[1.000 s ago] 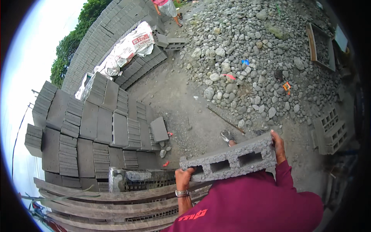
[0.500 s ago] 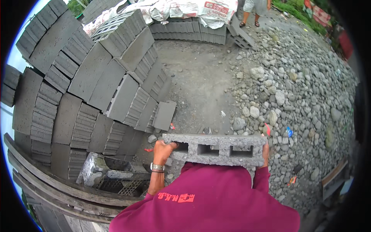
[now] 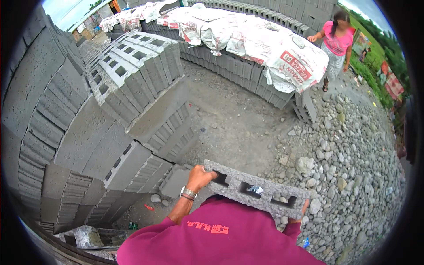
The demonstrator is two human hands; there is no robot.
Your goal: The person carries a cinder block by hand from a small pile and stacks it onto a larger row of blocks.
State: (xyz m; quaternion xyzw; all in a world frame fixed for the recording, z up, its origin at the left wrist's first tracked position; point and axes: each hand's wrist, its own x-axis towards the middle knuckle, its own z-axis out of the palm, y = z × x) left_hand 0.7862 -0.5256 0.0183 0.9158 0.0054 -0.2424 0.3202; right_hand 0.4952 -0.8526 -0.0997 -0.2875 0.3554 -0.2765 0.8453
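A grey hollow concrete block (image 3: pixel 232 184) is held up before my chest, its three cavities facing me and its right end tilted lower. My left hand (image 3: pixel 201 178) grips the left end, with fingers hooked into the end cavity. At the opposite end my right hand (image 3: pixel 301 210) clasps the block's side; most of its fingers are hidden behind the block. To my left rises a tall stack of concrete blocks (image 3: pixel 99 132), and the top row (image 3: pixel 132 62) shows its cavities upward.
A low row of blocks (image 3: pixel 247 66) lies ahead under white printed sacks (image 3: pixel 260 42). Loose stones (image 3: pixel 344 168) spread over the right side. A person (image 3: pixel 338 39) in a pink top stands at the far right. One block (image 3: pixel 304 108) leans at the row's end.
The view has swung up and left, bringing the stack closer. The block, level before, now slopes down to the right. More of the person and the sack-covered row shows.
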